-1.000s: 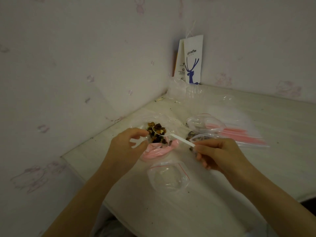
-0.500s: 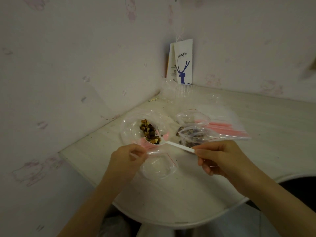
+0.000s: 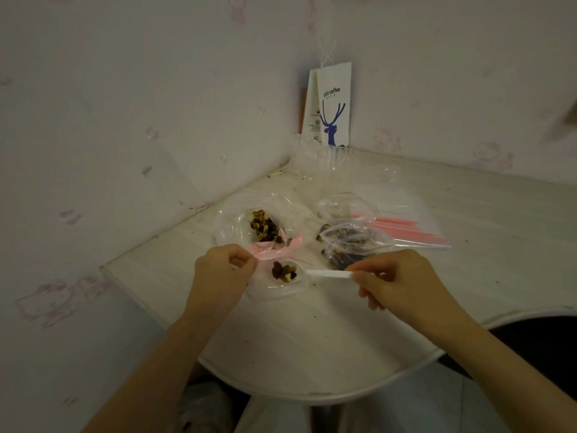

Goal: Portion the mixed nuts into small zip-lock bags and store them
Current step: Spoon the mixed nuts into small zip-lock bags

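Right hand [image 3: 396,276] pinches the handle end of a white plastic spoon [image 3: 324,274], fingers curled round it, and the left hand [image 3: 223,273] pinches the near rim of a small zip-lock bag [image 3: 274,292], whose mouth gapes open. Both work over a pale bench [image 3: 312,348] with a rounded near edge, set into a corner of the room. In that corner a white paper bag [image 3: 332,104] with a blue deer and the word "coffee" stands upright against the wall. Right of centre lies a flat stack of empty zip-lock bags [image 3: 412,234] with pink strips. Left of it sits a big clear bag [image 3: 237,220], open, with a heap of mixed nuts [image 3: 263,228] inside and a pink strip along its near rim. Between these two lies a filled bag [image 3: 352,242] holding dark nuts, and just behind it another clear bag [image 3: 346,206] stands open. The small zip-lock bag rests on the bench just in front of the big one. The spoon's bowl hangs at its mouth, carrying a spoonful of nuts [image 3: 282,271].
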